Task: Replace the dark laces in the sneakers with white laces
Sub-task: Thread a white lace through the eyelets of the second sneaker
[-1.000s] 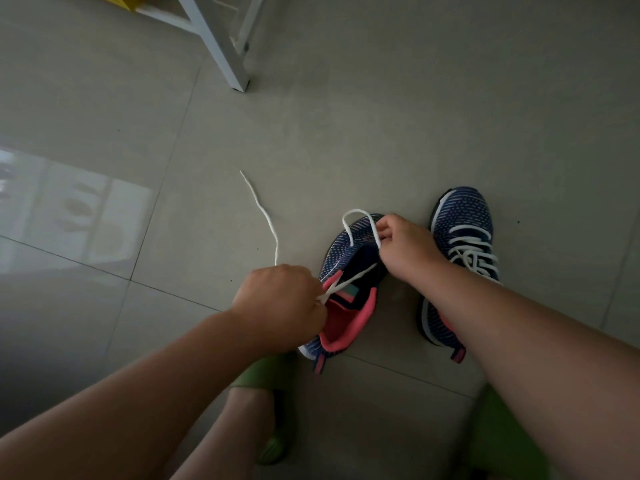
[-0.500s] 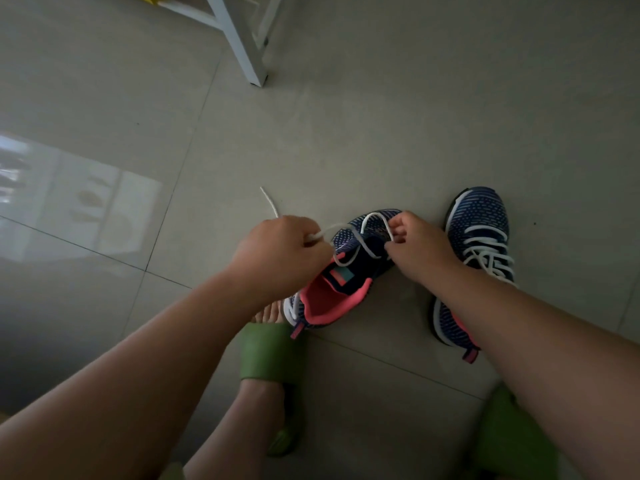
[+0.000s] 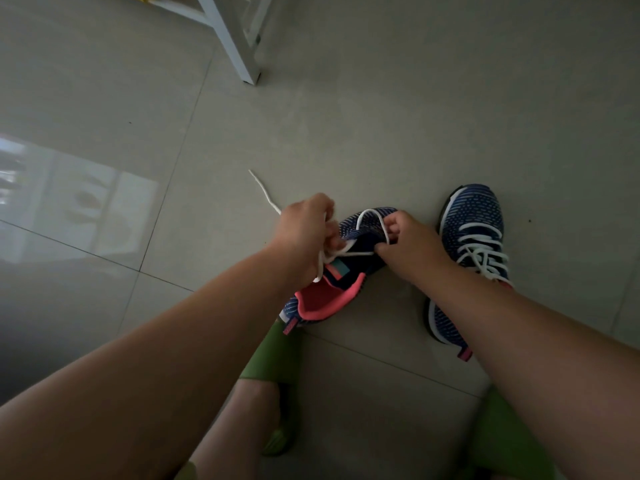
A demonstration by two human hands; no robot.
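**A:** Start nearest. What's underfoot?

**B:** Two green slippers point(image 3: 273, 362) on the tiled floor point(image 3: 346, 133), one at either side of the lower view. Just beyond them lies the unlaced sneaker point(image 3: 329, 289), tipped on its side, pink lining showing, with both hands on it.

**A:** And what are the hands doing?

**B:** The left hand point(image 3: 304, 237) is curled round a strand of the white lace point(image 3: 372, 216), pinching it near the tongue; the loose tail runs out past the knuckles onto the floor. The right hand point(image 3: 408, 244) pinches the same lace where it arches over the toe end, fingers pressed on the upper.

**A:** How should it handle?

**B:** I'd judge the lace limp, light and a bit slick. It won't push through an eyelet unless it's held close to the stiff tip. The shoe is light with a soft knit upper, so it will roll unless one hand braces it near the eyelets.

**A:** Farther out?

**B:** The second sneaker point(image 3: 471, 251) stands upright to the right, already laced white. Beyond, a white furniture leg point(image 3: 239, 46).
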